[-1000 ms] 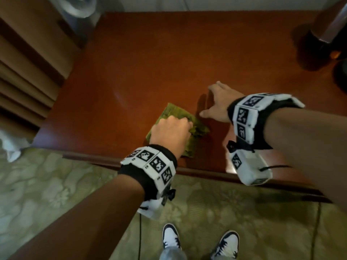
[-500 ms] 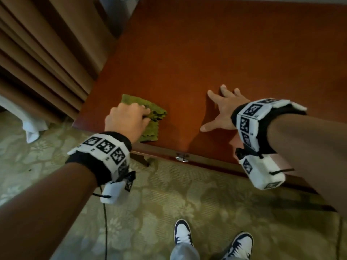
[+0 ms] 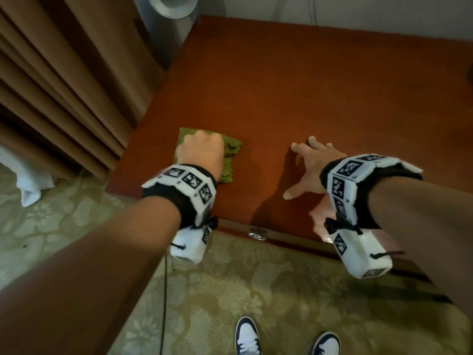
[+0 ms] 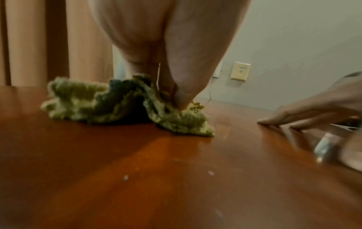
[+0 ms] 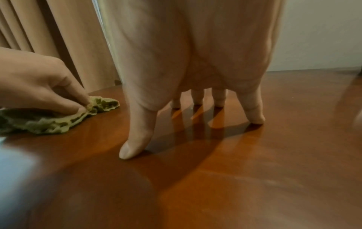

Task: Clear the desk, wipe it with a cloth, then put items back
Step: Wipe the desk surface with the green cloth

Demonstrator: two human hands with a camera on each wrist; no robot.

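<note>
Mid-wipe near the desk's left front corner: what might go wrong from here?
The green cloth is bunched under the left hand, so strokes may skip the pale specks on the desk. The right hand rests spread fingers on the glossy top; that patch may go unwiped or smudged.

Brown pleated curtains hang beside a pale wall (1 outlet), over floral carpet.

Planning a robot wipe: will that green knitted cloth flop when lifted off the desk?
Probably floppy: the green knitted cloth bunches in folds under the left hand. Likely slides easily on the glossy wooden desk.
</note>
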